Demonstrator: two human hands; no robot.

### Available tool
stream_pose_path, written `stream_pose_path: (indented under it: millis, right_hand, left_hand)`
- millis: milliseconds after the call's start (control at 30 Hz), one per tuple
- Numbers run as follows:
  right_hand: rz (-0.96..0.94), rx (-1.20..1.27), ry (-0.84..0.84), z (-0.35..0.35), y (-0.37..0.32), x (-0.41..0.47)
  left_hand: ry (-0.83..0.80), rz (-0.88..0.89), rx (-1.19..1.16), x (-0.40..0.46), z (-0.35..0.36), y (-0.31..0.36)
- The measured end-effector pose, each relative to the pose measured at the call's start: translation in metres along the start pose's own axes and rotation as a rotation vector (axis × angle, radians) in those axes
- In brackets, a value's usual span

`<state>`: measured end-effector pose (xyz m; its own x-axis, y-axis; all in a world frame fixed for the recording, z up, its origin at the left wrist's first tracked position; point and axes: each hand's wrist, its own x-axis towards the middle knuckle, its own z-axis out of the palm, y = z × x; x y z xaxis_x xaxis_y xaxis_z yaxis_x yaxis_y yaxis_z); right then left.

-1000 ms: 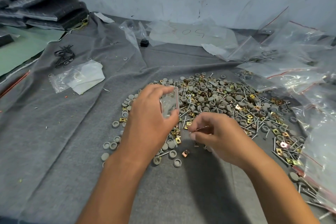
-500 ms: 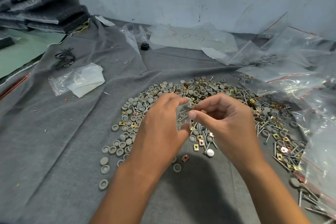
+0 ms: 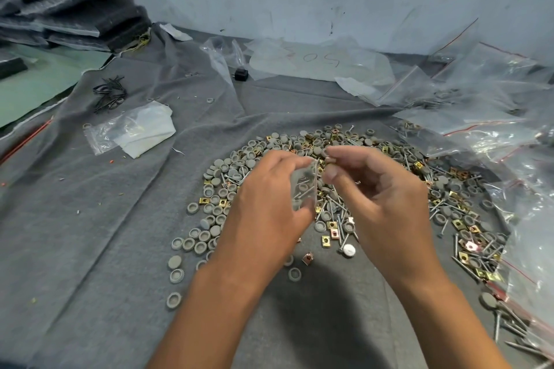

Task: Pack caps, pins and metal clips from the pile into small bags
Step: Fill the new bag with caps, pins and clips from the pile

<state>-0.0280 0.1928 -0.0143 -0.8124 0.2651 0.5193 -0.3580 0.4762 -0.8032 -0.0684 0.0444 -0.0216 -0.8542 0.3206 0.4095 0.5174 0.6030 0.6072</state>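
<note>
Both hands are up over the pile point(image 3: 353, 189) of grey caps, pins and brass-coloured metal clips spread on the grey felt cloth point(image 3: 90, 234) that covers the desk. The left hand point(image 3: 266, 213) grips a small clear bag point(image 3: 304, 189), fingers along the top edge and thumb under it, bag upright with a few pieces visible inside. The right hand point(image 3: 380, 204) is right beside the bag's mouth, forefinger and thumb pinched close together at the opening; whatever it pinches is too small and blurred to tell.

Loose caps trail off the pile toward the left forearm, and a lone white cap point(image 3: 348, 249) sits at the near edge, just beside a copper-toned clip point(image 3: 308, 257).

Writing? At the back, against the wall, a large clear plastic sheet point(image 3: 317, 61) carries hand-drawn marks that read roughly "205" or "50" upside down; hard to settle which.

Off to the right, a heap of clear zip bags point(image 3: 494, 105) with red seal lines. To the left, a folded white paper in a bag point(image 3: 135, 129), a tangle of black wire ties point(image 3: 109, 93), and a small black block point(image 3: 240, 74) further back.
</note>
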Motion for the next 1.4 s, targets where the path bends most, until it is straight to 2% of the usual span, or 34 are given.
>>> stream_pose_path:
  millis: [133,200,367,467,533,633,667,733,867,967,1067,1233,1400]
  right_hand:
    - [-0.158,-0.287,-0.104,0.009,0.000,-0.007]
    - [-0.162,-0.422,-0.133,0.010,0.003,-0.009]
    - [-0.192,-0.542,-0.067,0.001,0.008,-0.008]
    - [-0.105,-0.567,-0.089,-0.005,0.013,-0.008]
    - [0.019,-0.548,-0.274,-0.009,0.019,-0.010]
    - [0.122,-0.595,-0.688,-0.007,0.025,-0.016]
    - [0.139,-0.609,-0.768,-0.005,0.026,-0.018]
    - [0.148,-0.619,-0.823,0.000,0.026,-0.020]
    - [0.153,-0.598,-0.823,0.001,0.029,-0.021]
    - [0.192,-0.475,-0.671,0.003,0.032,-0.017]
    - [0.141,-0.485,-0.540,0.013,0.034,-0.014]
    - [0.080,-0.638,-0.563,0.024,0.036,-0.024]
    - [0.081,-0.571,-0.468,0.014,0.037,-0.019]
  left_hand:
    - [-0.008,0.013,0.009,0.001,0.001,0.002]
    - [-0.007,0.010,0.000,0.001,0.002,0.002]
    - [-0.014,-0.002,0.013,0.001,0.002,-0.002]
    - [0.018,-0.023,0.009,0.001,0.000,-0.006]
    - [0.044,-0.040,-0.005,0.002,-0.002,-0.007]
    - [0.054,-0.059,-0.014,0.002,-0.003,-0.009]
    - [0.054,-0.061,-0.014,0.002,-0.003,-0.008]
    - [0.056,-0.062,-0.011,0.002,-0.003,-0.009]
    - [0.062,-0.072,-0.015,0.003,-0.006,-0.011]
    - [0.068,-0.073,-0.022,0.004,-0.007,-0.011]
    - [0.071,-0.070,-0.025,0.004,-0.007,-0.011]
    - [0.072,-0.082,-0.029,0.004,-0.008,-0.012]
    - [0.070,-0.071,-0.022,0.004,-0.007,-0.013]
